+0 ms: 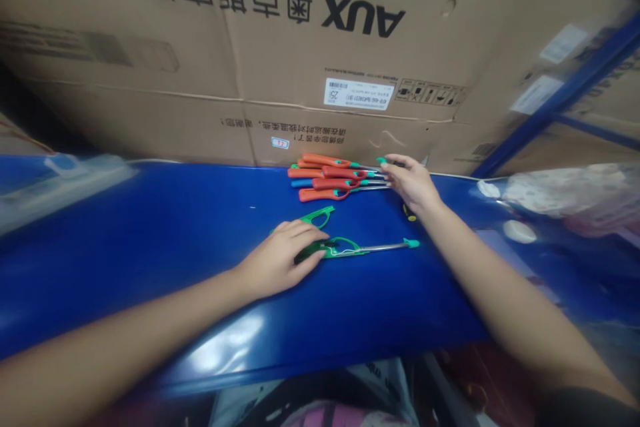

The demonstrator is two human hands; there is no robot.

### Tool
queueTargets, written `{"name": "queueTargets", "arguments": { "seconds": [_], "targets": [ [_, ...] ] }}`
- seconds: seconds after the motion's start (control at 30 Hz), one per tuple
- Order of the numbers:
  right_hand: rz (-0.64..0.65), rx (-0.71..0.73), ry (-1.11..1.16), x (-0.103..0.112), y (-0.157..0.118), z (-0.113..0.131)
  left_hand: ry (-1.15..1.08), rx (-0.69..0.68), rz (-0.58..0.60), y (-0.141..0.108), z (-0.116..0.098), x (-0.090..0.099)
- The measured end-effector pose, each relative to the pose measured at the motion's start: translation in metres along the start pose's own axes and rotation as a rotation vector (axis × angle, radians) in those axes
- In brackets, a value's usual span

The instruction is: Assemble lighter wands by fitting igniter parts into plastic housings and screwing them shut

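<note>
My left hand (pixel 280 257) has its fingers closed round the handle of a green long-necked lighter (pixel 350 250), whose metal rod points right to a green tip. A separate green casing piece (pixel 317 216) with a loop lies just beyond my left fingers. Farther back, several orange, red and blue lighters (pixel 330 177) lie side by side. My right hand (pixel 410 181) is over their rod ends, fingers bent near a green tip; what it grips, if anything, is too small to tell. Under that hand lies a black and yellow object (pixel 409 213), partly hidden.
A large cardboard box (pixel 280 80) with printing stands behind the blue table (pixel 150 247). White pieces and a plastic-wrapped bundle (pixel 560 197) are at the right, beside a blue metal frame (pixel 560 100). A clear plastic item (pixel 65 180) lies at the left.
</note>
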State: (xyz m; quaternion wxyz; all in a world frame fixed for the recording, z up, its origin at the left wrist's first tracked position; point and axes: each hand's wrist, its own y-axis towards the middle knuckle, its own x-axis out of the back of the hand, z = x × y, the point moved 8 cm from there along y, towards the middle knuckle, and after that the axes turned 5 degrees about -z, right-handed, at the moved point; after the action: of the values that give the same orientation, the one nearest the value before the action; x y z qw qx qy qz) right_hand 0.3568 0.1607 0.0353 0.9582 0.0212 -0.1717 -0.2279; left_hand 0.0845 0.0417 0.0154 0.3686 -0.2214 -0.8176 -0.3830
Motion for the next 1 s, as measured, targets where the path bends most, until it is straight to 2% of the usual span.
{"name": "queueTargets", "arguments": {
  "seconds": [0.1,0.17,0.23,0.3,0.5,0.7,0.8,1.0],
  "targets": [
    [0.205,-0.058,0.147,-0.019,-0.043,0.008,0.024,0.057,-0.015,0.003,0.002,-0.003],
    [0.439,-0.185,0.393,-0.036,-0.074,0.009,0.032,0.072,0.002,0.005,0.001,-0.005],
    [0.535,-0.237,0.461,-0.041,-0.094,0.009,0.036,0.079,0.022,0.007,0.0,-0.005],
    [0.599,-0.246,0.416,-0.046,-0.106,0.005,0.052,0.085,0.05,0.009,-0.003,-0.005],
    [0.646,-0.166,0.261,-0.054,-0.108,-0.01,0.12,0.132,0.144,0.015,-0.007,-0.011],
    [0.664,-0.092,0.304,-0.051,-0.11,-0.004,0.075,0.079,0.04,0.014,0.001,-0.017],
    [0.657,-0.115,0.297,-0.05,-0.112,-0.003,0.029,0.069,0.012,0.011,0.003,-0.017],
    [0.688,-0.095,0.157,-0.054,-0.118,-0.01,-0.035,0.092,-0.035,0.011,0.001,-0.011]
  ]
}}
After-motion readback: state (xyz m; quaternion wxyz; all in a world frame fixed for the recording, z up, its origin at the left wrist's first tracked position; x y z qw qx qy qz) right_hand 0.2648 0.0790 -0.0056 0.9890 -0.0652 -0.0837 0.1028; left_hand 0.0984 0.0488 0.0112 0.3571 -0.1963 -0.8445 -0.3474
